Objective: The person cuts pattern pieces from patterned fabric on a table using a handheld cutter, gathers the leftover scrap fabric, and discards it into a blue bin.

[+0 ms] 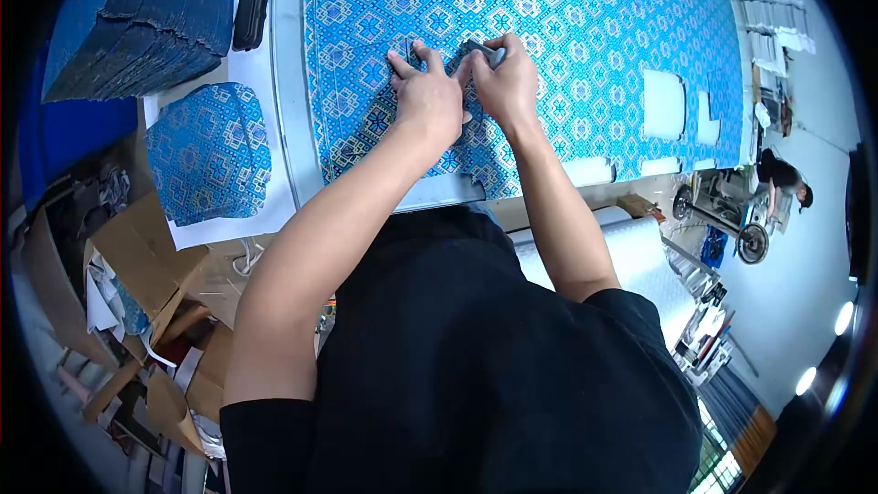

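Observation:
Blue fabric with a repeating geometric pattern covers the table in front of me. My left hand lies palm down on it with the fingers spread, some tips pressing the cloth. Close beside it, my right hand is closed around a grey-handled knife; its working end is hidden between the hands. A pale rectangular opening and a smaller L-shaped opening show in the fabric to the right. Along the near edge, the fabric has notched gaps.
A tall dark-blue stack stands at the far left, with a black case beside it. Below lies a cut patterned piece on white sheet. Cardboard boxes fill the lower left. Another person is at far right.

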A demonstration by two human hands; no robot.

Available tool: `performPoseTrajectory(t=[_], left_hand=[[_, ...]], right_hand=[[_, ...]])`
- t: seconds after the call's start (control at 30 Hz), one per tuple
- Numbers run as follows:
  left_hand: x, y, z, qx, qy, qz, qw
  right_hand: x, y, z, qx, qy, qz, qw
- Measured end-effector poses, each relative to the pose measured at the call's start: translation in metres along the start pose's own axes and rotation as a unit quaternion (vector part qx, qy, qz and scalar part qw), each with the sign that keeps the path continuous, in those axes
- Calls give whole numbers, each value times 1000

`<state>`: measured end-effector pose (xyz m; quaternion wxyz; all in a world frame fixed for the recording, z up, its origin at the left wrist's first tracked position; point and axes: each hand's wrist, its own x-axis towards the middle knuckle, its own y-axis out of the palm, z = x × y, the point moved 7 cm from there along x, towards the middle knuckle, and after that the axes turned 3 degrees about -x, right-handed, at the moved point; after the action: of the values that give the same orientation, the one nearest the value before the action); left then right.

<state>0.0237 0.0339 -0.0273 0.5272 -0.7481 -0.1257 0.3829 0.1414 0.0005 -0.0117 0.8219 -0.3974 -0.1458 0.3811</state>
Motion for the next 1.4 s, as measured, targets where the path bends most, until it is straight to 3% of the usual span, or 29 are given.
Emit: performPoseTrajectory(t=[0.17, 0.23, 0.53, 0.77, 0.87, 1.1, 1.23, 1.33, 1.4], left_hand=[[0, 0, 2, 6, 2, -1, 1000], [6, 7, 3, 6, -5, 41, 999], [7, 11, 2, 8, 1, 8, 1000], [3, 4, 1, 4, -10, 20, 1000], [-6, -6, 0, 8, -12, 24, 1000], [-9, -3, 7, -67, -82, -52, 993], [-16, -2, 8, -119, -111, -103, 981], [-16, -8, 10, -159, -141, -104, 972], [-17, -5, 9, -154, -166, -117, 967]], right_hand=[[-4, 4, 13, -36, 23, -37, 998], [-4, 7, 16, -51, 32, -54, 997], [-4, 13, 15, -53, 56, -53, 996], [4, 12, 9, -60, 9, -75, 995], [7, 5, 2, -38, -2, -35, 999], [41, -7, -11, -19, -142, 108, 984], [59, -6, -11, -26, -210, 207, 955], [72, -3, -3, -35, -336, 250, 907], [79, 0, -1, -35, -348, 292, 890]])
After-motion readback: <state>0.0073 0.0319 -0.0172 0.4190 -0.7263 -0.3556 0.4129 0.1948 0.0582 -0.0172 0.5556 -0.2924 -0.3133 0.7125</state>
